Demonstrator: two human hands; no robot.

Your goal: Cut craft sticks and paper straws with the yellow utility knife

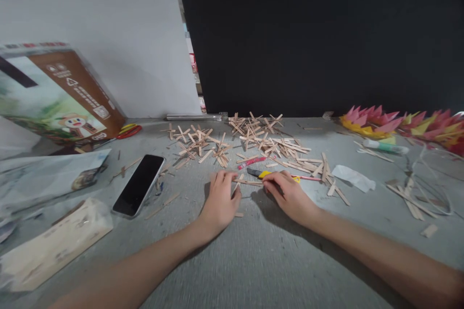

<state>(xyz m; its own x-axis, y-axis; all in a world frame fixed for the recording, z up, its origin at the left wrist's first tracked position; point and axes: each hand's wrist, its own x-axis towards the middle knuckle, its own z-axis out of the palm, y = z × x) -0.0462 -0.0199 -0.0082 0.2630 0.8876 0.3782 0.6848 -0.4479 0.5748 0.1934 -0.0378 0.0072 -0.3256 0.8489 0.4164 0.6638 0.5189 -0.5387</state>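
On our side of the yellow knife (pixel 264 174), our right hand (pixel 290 196) pinches a thin stick (pixel 250 182), we can't tell if our left hand (pixel 221 200) grips too, and pushing hard could snap it.

We can make out a white recycling triangle (pixel 72 82) on the bag's (pixel 58 101) brown strip, with two small round signs (pixel 56 67) above it. The white lettering (pixel 84 95) beside it is too blurred for us to read, like the packet's (pixel 54 247) dark marks.
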